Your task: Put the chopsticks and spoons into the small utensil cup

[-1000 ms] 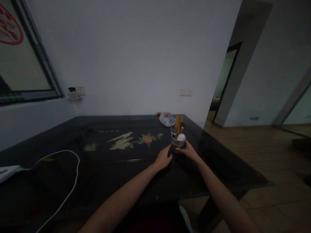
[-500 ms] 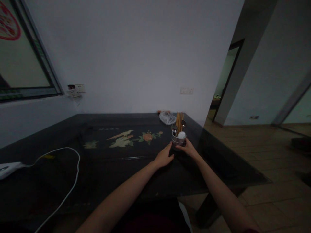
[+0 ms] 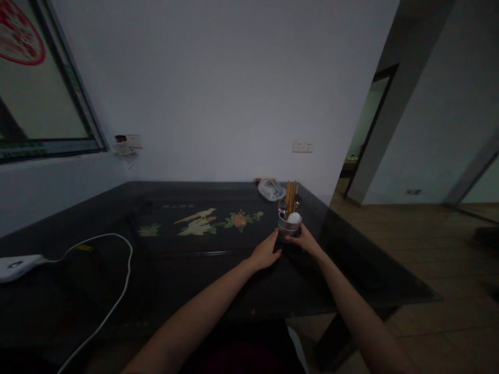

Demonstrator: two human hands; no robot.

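A grey utensil holder (image 3: pixel 287 226) stands on the dark table in front of me. Wooden chopsticks (image 3: pixel 290 197), two metal spoons (image 3: pixel 283 207) and a rounded white utensil head (image 3: pixel 293 218) rise out of it. My right hand (image 3: pixel 306 240) is wrapped round the holder's right side, thumb across its front. On the other side, my left hand (image 3: pixel 265 252) rests with its thumb apart and its fingertips against or just beside the holder's lower left; contact is hard to tell.
The dark table (image 3: pixel 218 280) has a bird-and-flower picture (image 3: pixel 210 222). A clear plastic bag (image 3: pixel 271 190) lies near the wall behind the holder. At left sit a white power strip (image 3: pixel 21 267) and its looping cord (image 3: pixel 127 280). The table's right edge borders the tiled floor.
The whole view has shifted slightly, so everything appears a little further right. Both hands keep their places at the utensil holder, with little visible movement.
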